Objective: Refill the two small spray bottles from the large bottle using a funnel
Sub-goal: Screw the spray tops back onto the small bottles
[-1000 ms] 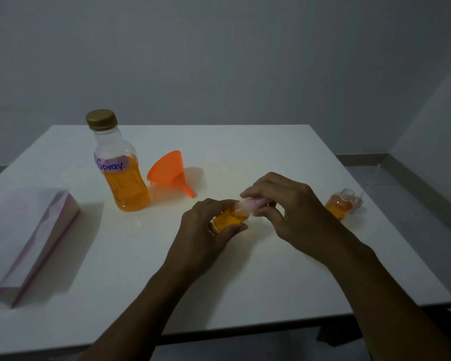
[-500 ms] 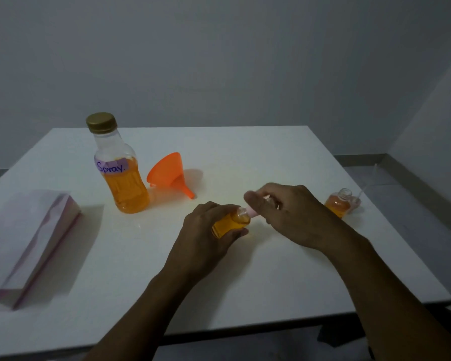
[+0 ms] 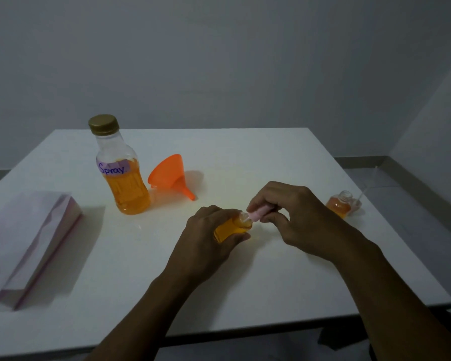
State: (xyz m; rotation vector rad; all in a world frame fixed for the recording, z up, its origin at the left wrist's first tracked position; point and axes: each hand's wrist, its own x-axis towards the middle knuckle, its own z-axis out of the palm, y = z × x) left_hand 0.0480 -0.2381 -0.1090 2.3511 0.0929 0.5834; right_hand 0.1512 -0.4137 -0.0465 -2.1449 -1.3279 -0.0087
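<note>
My left hand [image 3: 206,241] grips a small spray bottle [image 3: 231,227] full of orange liquid, tilted with its neck toward the right. My right hand [image 3: 289,217] pinches a pink spray cap [image 3: 258,213] right at that bottle's open neck. A second small bottle [image 3: 339,204] with orange liquid stands uncapped near the table's right edge, its clear spray top with tube [image 3: 359,198] lying beside it. The large bottle [image 3: 120,168], labelled "Spray", has a gold cap on and is about half full. An orange funnel [image 3: 169,175] lies on its side next to it.
A white and pink paper bag [image 3: 29,241] lies flat on the left of the white table [image 3: 245,157]. The table's right edge drops to a grey floor. A grey wall stands behind.
My right hand has shifted slightly and the pink cap now sits at the mouth of the small bottle. My left hand holds the bottle in nearly the same place.
</note>
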